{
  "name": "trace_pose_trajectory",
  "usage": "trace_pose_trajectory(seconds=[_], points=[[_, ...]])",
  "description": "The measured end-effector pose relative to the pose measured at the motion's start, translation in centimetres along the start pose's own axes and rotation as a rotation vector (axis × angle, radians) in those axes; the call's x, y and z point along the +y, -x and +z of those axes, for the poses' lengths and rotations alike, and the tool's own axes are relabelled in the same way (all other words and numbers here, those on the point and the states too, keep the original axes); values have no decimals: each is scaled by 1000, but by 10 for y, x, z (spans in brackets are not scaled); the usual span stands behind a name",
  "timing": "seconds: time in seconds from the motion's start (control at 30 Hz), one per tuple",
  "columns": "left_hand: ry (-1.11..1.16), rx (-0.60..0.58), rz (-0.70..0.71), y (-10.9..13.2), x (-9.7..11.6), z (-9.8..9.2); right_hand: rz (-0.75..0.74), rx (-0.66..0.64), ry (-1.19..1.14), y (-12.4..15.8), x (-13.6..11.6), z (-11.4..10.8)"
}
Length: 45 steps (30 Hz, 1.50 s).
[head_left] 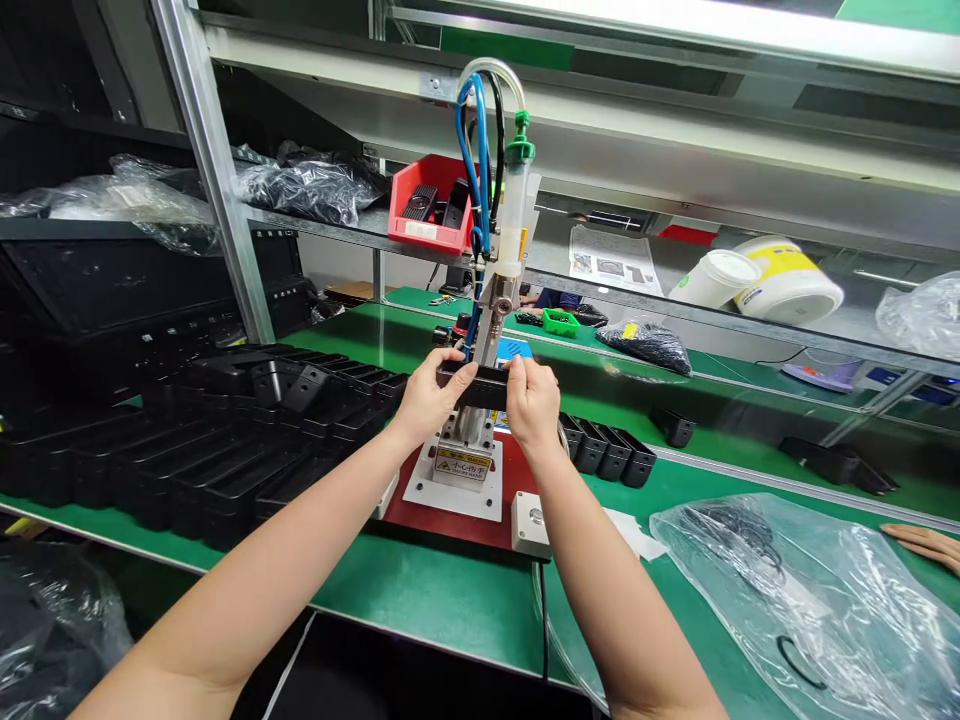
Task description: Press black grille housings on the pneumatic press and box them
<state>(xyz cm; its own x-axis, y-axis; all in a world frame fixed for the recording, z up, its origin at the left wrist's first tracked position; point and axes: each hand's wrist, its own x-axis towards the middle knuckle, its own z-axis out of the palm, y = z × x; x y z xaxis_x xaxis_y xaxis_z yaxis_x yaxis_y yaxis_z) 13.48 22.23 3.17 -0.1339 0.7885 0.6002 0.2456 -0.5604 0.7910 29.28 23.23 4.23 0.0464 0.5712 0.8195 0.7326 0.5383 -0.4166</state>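
Observation:
Both hands hold one black plastic housing [484, 386] level under the nozzle of a dispensing machine [491, 300]. My left hand [427, 395] grips its left end, thumb on top. My right hand [531, 398] grips its right end with fingers curled round it. The machine carries a clear syringe with a green cap [514, 200] and blue and black hoses [472, 150]. Its base [457, 480] bears a yellow warning label and stands on a red plate [450, 520].
Stacks of black trays and housings [187, 440] fill the left of the green bench [450, 600]. A row of black housings [607, 450] lies right of the machine. A clear bag with black rings [795, 590] lies front right. Another person's hand [926, 545] rests far right. A red bin [431, 205] sits on the shelf.

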Motion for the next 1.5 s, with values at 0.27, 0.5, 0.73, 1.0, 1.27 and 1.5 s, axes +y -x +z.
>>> trace_pose_trajectory(seconds=[0.27, 0.5, 0.73, 1.0, 1.27, 1.5], points=[[128, -40, 1, -4, -3, 2, -5, 32, -156, -1, -2, 1], [148, -46, 6, -3, -13, 3, -41, 1, -194, 1, 6, 9], [146, 29, 64, -1, -17, 8, -52, -14, -283, -1, 11, 13], [187, 134, 71, 3, -18, 16, -58, 13, -354, 0, 10, 13], [146, 182, 67, 4, -19, 18, -145, 57, -368, 4, 10, 13], [140, 172, 4, 0, -18, 17, -141, 55, -296, 9, 6, 9]])
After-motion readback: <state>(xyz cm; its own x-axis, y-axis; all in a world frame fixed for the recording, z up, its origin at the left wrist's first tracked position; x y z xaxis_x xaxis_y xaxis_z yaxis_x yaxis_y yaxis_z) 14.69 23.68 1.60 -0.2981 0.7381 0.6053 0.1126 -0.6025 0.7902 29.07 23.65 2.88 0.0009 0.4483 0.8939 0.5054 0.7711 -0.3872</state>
